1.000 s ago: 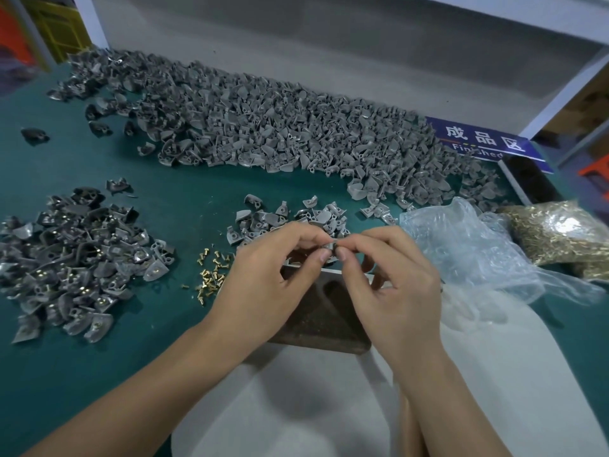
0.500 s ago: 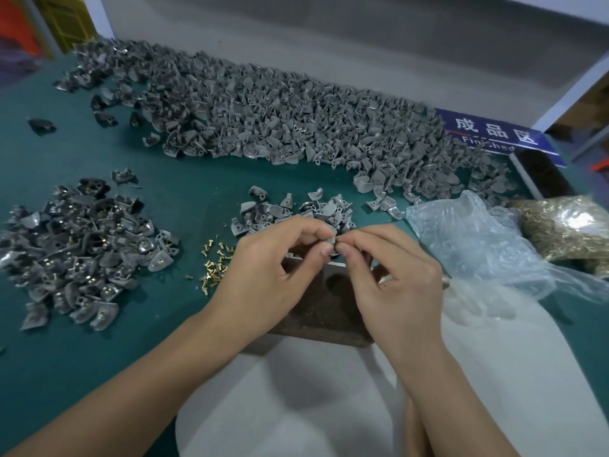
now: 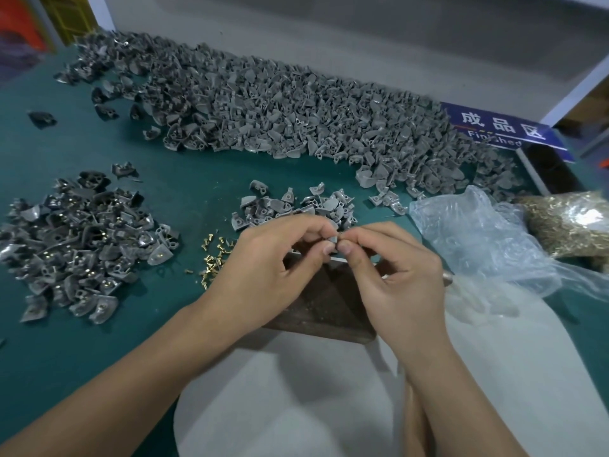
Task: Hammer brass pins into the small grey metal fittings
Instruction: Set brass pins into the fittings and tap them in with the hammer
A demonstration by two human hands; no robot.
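Both hands meet at the middle of the green table [image 3: 184, 199], over a dark block [image 3: 324, 305] that lies just in front of the person. The left hand [image 3: 263, 272] pinches one small grey fitting [image 3: 333, 239] between thumb and forefinger, and only a pale corner of it shows above the fingertips. The right hand [image 3: 398, 282] has its thumb and forefinger closed together right against that fitting; it probably holds a brass pin there, but the pin itself is hidden, so I cannot tell for sure. I judge that the fitting is held up close like this so that the pin can be started in its hole by hand before it goes down on the block for hammering. No hammer is in view. The loose brass pins [image 3: 212, 255] lie just beside the left hand, on its left, so they are easy to pick. A small heap of fittings [image 3: 296, 206] lies just beyond the hands, probably the ones to do next, and the long pile [image 3: 280, 107] at the far edge seems to be the main stock. The heap at the left [image 3: 82, 239] shows brass spots in many pieces, so these are likely finished ones. A clear plastic bag [image 3: 478, 239] and a bag of brass pins [image 3: 570, 222] lie to the right, near the right hand but not touching it.
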